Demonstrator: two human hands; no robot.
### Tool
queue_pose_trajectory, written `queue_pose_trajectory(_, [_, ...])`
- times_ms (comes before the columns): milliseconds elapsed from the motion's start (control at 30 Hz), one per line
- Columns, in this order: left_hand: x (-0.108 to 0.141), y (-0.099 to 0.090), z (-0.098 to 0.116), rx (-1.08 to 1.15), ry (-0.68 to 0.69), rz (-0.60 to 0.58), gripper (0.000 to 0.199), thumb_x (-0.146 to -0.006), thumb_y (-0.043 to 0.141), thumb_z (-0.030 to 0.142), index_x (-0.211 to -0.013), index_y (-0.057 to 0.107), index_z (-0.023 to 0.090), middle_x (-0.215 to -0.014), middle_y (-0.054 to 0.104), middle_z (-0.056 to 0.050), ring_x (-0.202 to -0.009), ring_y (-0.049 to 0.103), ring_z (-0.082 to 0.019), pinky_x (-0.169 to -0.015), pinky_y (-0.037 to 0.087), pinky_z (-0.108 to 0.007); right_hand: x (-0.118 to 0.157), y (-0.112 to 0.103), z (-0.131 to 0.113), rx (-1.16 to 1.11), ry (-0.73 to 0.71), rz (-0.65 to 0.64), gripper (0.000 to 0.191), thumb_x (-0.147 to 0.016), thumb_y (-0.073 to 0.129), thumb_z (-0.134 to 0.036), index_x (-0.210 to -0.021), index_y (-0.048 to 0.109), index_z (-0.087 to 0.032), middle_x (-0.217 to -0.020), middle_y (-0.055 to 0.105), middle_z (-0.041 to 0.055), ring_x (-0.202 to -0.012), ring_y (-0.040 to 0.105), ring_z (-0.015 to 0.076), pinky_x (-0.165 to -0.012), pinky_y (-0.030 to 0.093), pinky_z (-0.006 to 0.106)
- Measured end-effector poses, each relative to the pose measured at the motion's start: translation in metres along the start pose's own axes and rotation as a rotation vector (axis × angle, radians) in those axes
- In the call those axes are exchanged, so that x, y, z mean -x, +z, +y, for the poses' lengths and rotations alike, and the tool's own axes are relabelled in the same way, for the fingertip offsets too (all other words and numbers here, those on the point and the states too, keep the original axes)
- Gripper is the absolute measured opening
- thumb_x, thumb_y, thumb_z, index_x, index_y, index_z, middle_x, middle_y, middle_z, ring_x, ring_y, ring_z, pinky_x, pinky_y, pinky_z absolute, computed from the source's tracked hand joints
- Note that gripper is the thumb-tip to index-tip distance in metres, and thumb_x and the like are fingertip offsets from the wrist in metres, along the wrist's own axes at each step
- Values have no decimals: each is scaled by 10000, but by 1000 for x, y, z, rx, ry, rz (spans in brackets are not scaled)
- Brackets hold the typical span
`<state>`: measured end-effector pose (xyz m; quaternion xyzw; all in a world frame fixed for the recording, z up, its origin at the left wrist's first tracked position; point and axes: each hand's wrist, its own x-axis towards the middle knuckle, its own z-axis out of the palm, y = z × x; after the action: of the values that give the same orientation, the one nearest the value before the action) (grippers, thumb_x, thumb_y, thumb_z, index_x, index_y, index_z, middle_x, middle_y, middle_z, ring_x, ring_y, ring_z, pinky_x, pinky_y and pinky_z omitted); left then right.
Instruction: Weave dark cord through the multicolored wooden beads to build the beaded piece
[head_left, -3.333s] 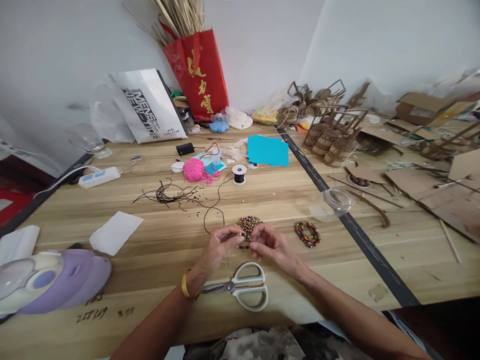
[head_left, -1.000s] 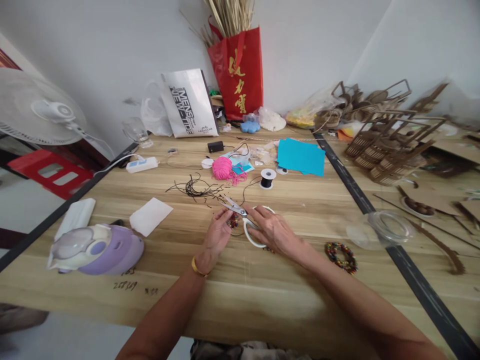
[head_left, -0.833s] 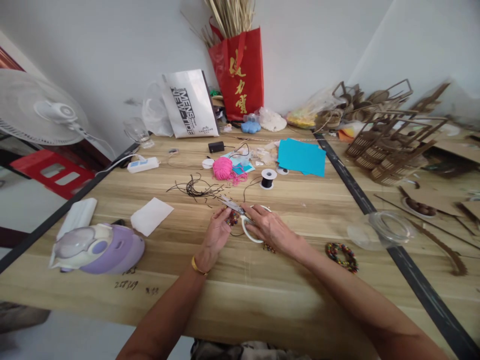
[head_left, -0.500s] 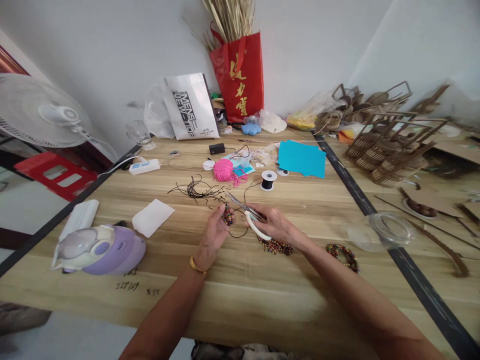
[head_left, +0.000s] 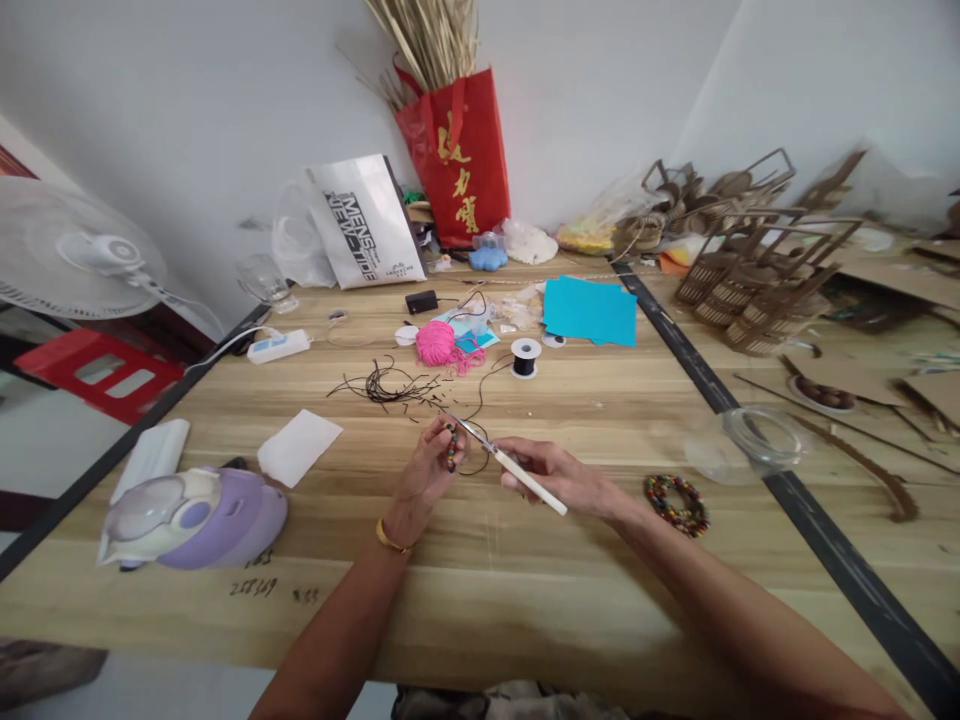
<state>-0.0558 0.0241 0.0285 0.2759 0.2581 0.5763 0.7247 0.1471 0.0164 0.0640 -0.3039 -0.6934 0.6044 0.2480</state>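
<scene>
My left hand (head_left: 429,462) pinches a short string of multicoloured beads (head_left: 451,448) upright between thumb and fingers. In my right hand (head_left: 551,470) is a pair of scissors with a white handle (head_left: 534,486). Their blades point up and left, and the tips are close to the top of the bead string. I cannot tell whether the blades touch the cord. Black cord (head_left: 484,385) runs from the white spool (head_left: 525,357) toward my hands. Beyond my left hand lies a tangle of cut black cord pieces (head_left: 386,382).
A coiled bead bracelet (head_left: 676,505) lies right of my right hand, near a clear plastic coil (head_left: 765,437). Pink yarn (head_left: 436,343) and blue sheets (head_left: 590,310) are farther back. At left are white paper (head_left: 300,446) and a purple-and-white device (head_left: 225,520).
The scissors have turned in my right hand, their handle now edge-on and pointing lower right. The bead string has turned upright in my left hand. The view has shifted slightly.
</scene>
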Motion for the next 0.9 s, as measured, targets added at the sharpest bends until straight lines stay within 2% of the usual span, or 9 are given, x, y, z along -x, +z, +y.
queue_pose_trajectory(167, [0,1,-2,-4,-21,39,261,-654,786,262,-760,566,170,-571,550,39,-456,451,-54,-471,339,-189,4,6,1,186,-64,65,421,-852,578,-402,-1195,562,-157,-769,523,-12,-624,424,90,-555,364,190])
queue_pose_trajectory(333, [1,3,-2,37,-53,56,252,-649,793,262,-724,571,170,-531,520,49,-461,466,-65,-495,377,-206,8,10,-4,407,-110,98,436,-867,569,-408,-1233,532,-174,-714,531,-30,-573,434,86,-537,361,182])
queue_pose_trajectory(467, [1,6,-2,61,-75,72,230,-661,789,252,-729,583,174,-534,504,47,-477,475,-72,-501,395,-207,9,13,-3,513,-177,140,457,-872,570,-400,-1266,506,-177,-818,602,11,-643,508,109,-617,419,206])
queue_pose_trajectory(567, [2,10,-1,65,-96,125,195,-723,743,245,-690,567,167,-537,487,45,-473,464,-71,-490,394,-205,9,15,-1,562,-203,160,472,-878,571,-355,-1308,472,-188,-926,633,52,-744,569,141,-713,454,246])
queue_pose_trajectory(667, [2,13,-2,87,-110,176,201,-732,735,232,-661,563,157,-546,488,43,-484,466,-70,-493,400,-200,8,17,0,578,-223,160,479,-882,571,-317,-1329,447,-199,-966,637,67,-793,593,161,-747,468,269])
queue_pose_trajectory(900, [2,12,-3,151,-123,158,259,-737,729,236,-583,541,148,-533,453,44,-498,459,-68,-503,423,-189,6,19,-1,558,-248,168,498,-896,546,-285,-1369,404,-219,-1016,642,77,-831,609,168,-761,474,272])
